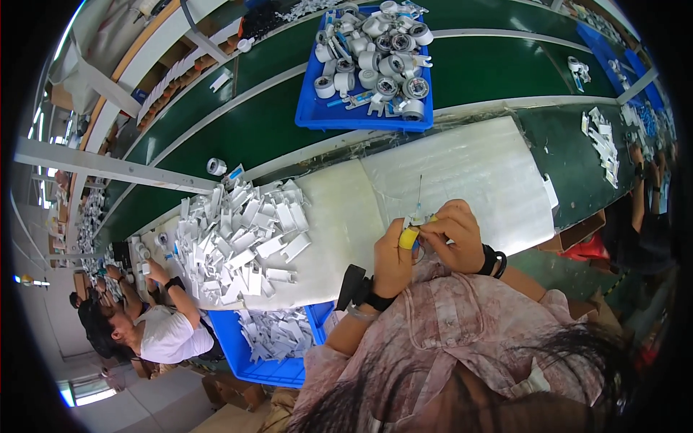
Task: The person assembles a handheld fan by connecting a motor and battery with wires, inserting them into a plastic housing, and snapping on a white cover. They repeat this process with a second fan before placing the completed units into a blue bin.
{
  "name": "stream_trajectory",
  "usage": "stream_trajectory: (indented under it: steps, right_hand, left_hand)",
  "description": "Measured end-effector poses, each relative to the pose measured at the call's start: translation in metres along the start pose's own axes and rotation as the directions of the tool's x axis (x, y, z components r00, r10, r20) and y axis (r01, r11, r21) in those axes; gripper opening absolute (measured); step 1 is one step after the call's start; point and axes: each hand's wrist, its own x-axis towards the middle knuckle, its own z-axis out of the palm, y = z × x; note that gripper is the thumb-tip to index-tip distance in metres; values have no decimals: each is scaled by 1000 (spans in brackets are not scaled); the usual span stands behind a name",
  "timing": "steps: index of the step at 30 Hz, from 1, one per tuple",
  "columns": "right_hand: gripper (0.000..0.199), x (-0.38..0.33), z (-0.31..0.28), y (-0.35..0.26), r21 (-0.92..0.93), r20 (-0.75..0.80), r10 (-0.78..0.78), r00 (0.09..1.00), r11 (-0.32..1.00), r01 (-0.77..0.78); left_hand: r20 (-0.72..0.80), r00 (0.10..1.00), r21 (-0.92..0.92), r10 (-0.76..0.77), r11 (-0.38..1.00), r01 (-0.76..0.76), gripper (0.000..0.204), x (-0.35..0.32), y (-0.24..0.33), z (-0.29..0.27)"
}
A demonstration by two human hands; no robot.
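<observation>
Close in front of my body, my left hand (392,258) and my right hand (458,238) meet with fingers pinched together. Between the fingertips is a small white part (416,219) with a thin dark wire or pin pointing up from it. A yellow band (408,238) shows at my left fingertips; whether it is a finger wrap or part of the piece, I cannot tell. My fingers hide most of what they grip. Below the hands lies a pale padded sheet (462,180) on the bench.
White plastic housings (242,234) are heaped on the left, above a blue bin (271,369) of similar parts. Beyond the bench edge, a blue tray (364,121) of round white assemblies sits on a green conveyor (491,76). Flat pieces (603,148) lie right. Co-workers sit at both sides.
</observation>
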Motion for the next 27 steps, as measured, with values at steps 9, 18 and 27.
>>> stream_trajectory:
  steps: [9, 18, 27]
  right_hand:
    - [46, -5, -1, 15, 677, 465, 573, 674, 260, -688]
    - [48, -7, -5, 22, 581, 399, 615, 680, 404, -707]
    - [53, -9, -10, 12, 573, 320, 601, 732, 492, -655]
  left_hand:
    - [115, 978, -450, -177, 868, 210, 35, 4, 5, -4]
    - [173, 976, -557, -131, 804, 207, 25, 4, -5, -5]
    - [145, 982, -484, -125, 857, 180, 25, 1, -5, -7]
